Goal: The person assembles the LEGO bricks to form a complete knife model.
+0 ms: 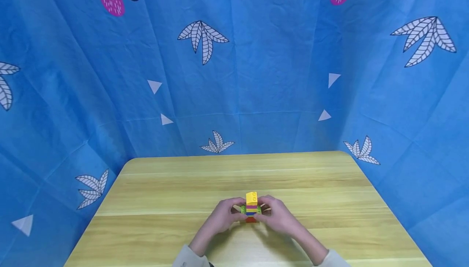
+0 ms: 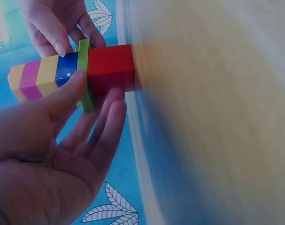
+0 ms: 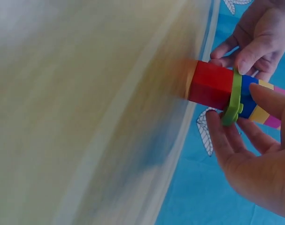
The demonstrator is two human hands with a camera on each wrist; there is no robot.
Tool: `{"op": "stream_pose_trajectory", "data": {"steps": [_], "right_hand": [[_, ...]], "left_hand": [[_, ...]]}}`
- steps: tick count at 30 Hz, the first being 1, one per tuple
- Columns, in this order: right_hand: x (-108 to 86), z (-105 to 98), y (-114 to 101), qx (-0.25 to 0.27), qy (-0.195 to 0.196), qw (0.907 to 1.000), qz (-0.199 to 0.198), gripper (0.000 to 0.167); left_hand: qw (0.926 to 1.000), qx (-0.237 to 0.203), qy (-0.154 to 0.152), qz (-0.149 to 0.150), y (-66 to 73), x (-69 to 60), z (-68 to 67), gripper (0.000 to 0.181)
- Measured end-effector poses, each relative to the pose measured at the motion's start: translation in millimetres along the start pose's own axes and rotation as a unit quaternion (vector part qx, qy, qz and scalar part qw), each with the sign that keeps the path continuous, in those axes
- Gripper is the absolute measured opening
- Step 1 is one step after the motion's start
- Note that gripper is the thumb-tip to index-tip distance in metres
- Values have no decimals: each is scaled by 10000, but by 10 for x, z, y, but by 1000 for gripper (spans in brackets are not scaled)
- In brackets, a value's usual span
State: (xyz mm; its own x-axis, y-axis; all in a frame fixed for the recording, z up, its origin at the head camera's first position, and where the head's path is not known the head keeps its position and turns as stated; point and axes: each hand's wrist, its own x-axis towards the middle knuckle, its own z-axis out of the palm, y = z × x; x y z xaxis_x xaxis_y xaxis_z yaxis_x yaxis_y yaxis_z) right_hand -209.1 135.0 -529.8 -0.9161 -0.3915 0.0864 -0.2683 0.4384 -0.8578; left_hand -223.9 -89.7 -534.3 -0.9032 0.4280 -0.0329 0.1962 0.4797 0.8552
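A small tower of toy building blocks [image 1: 251, 199] stands upright on the table in the head view. From the bottom it has a red block [image 2: 111, 68], a wider green plate [image 3: 234, 96], a blue block [image 2: 67, 67], then yellow and magenta blocks, with a yellow block [image 1: 251, 197] on top. My left hand [image 1: 226, 215] grips the tower from the left, its thumb by the blue block and green plate. From the right, my right hand [image 1: 275, 215] holds it too, thumb against the blue block. Some fingertips are hidden behind the tower.
The wooden table [image 1: 165, 193] spreads out around both hands. A blue patterned cloth [image 1: 271, 75] hangs behind it and along both sides. Grey sleeves [image 1: 190, 257] reach in from the near edge.
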Motion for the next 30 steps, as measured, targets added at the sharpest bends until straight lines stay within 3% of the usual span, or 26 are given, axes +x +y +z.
{"op": "stream_pose_trajectory", "data": {"steps": [8,30], "right_hand": [[28,21,9,-217,-60,9997,15,36],[29,8,-54,-155,-127,9998,-48,34]], "left_hand": [[10000,13,-24,-67,0,15,-7,36],[9999,47,-70,-77,1,25,-26,36]]}}
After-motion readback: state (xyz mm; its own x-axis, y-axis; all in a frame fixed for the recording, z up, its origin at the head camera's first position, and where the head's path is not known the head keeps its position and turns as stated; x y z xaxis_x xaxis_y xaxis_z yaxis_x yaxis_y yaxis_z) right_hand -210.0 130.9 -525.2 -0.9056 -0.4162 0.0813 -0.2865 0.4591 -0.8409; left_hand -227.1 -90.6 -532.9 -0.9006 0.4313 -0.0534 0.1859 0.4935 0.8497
